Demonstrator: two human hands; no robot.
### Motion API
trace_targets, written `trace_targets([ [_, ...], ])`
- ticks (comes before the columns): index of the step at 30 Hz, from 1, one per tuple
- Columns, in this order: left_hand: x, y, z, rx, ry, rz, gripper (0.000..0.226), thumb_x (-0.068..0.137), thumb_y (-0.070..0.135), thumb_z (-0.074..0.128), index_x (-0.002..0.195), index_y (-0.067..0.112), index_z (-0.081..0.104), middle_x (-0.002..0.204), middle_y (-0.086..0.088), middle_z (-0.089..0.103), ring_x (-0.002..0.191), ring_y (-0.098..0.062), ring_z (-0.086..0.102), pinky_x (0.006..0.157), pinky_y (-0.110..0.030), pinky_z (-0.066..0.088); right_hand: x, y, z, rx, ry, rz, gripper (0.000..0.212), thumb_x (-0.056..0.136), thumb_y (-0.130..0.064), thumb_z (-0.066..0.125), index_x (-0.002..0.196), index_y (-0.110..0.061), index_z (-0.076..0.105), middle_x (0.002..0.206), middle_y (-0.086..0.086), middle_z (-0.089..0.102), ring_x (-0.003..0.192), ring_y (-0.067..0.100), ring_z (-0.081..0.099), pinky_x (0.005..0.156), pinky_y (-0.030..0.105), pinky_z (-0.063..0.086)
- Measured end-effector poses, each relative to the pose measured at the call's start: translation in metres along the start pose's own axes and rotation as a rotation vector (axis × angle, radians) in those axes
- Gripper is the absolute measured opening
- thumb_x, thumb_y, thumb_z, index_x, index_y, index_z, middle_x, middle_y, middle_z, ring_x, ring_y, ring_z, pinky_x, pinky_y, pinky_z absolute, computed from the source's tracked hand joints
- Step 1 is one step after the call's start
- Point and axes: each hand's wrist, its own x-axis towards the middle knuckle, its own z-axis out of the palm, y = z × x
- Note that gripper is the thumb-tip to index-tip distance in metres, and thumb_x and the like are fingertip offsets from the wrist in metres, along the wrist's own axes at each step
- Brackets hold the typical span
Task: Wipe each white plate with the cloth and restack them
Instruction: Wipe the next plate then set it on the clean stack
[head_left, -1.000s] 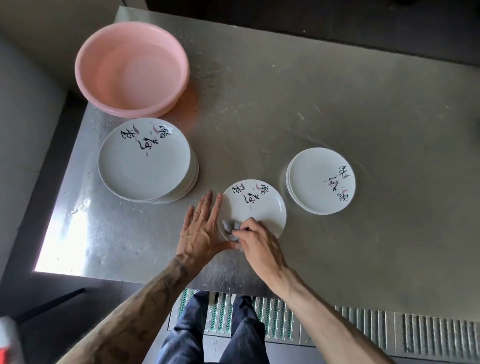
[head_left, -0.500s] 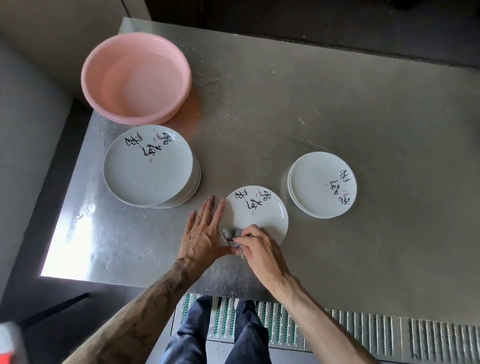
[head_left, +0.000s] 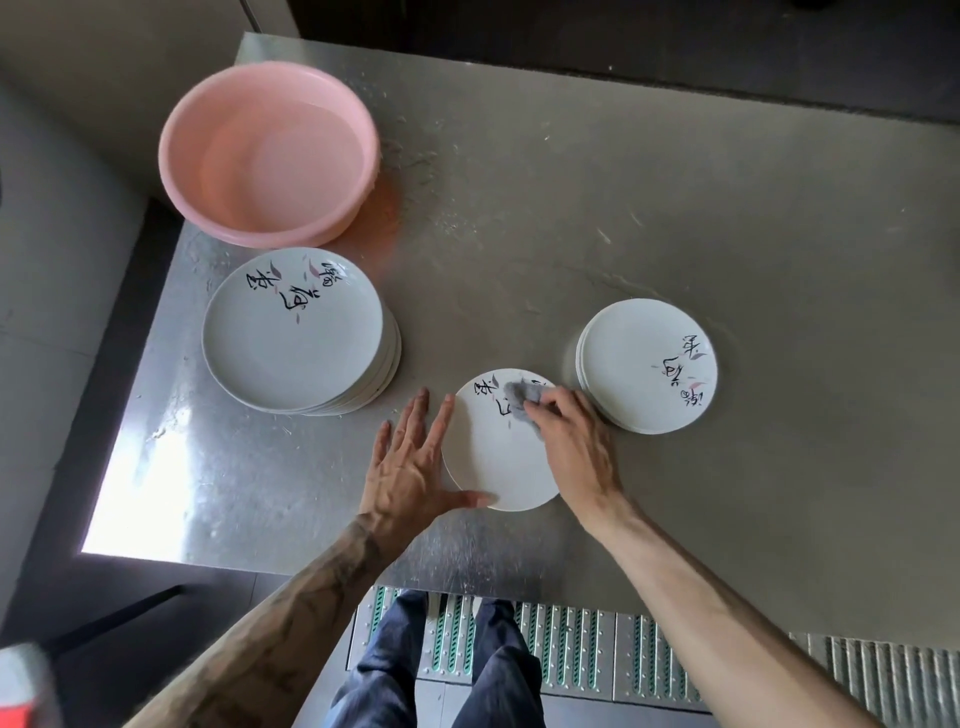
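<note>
A single white plate (head_left: 493, 462) with black brush lettering lies flat near the table's front edge. My right hand (head_left: 569, 441) grips a small grey cloth (head_left: 522, 397) and presses it on the plate's far part, over the lettering. My left hand (head_left: 410, 467) lies flat on the table with straight fingers, its thumb against the plate's near left rim. A tall stack of white plates (head_left: 296, 332) stands to the left. A low stack of white plates (head_left: 647, 364) sits to the right, close to my right hand.
A pink plastic basin (head_left: 267, 150) stands at the back left, just behind the tall stack. The steel table (head_left: 649, 182) ends at a left edge and a front edge by my legs. A floor drain grate (head_left: 571, 654) runs below the front edge.
My right hand has slid the cloth from the plate's near left rim to its far part. My left hand stays flat beside the plate. The camera has shifted slightly.
</note>
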Motion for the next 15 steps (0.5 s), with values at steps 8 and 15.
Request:
trace_targets([
  [8,0.000,0.003,-0.001,-0.006,-0.009,-0.002,0.143,0.057,0.095,0.061,0.162,0.032,-0.012,0.171,-0.008,-0.011,0.158,-0.021,-0.008,0.128,-0.048,0.002,0.007,0.012,-0.008,-0.061,-0.024,-0.125,0.035,0.081,-0.007,0.075,0.112,-0.023,0.074,0.102,-0.001,0.062,0.095,0.024,0.057,0.067,0.034,0.051],
  [15,0.000,0.004,-0.001,-0.021,0.000,-0.012,0.142,0.055,0.096,0.056,0.162,0.032,-0.010,0.171,-0.009,-0.008,0.159,-0.022,-0.005,0.128,-0.048,0.002,-0.015,0.001,-0.016,0.005,-0.042,0.009,0.023,0.091,-0.016,0.065,0.110,-0.021,0.077,0.102,0.001,0.064,0.092,0.026,0.060,0.069,0.040,0.056],
])
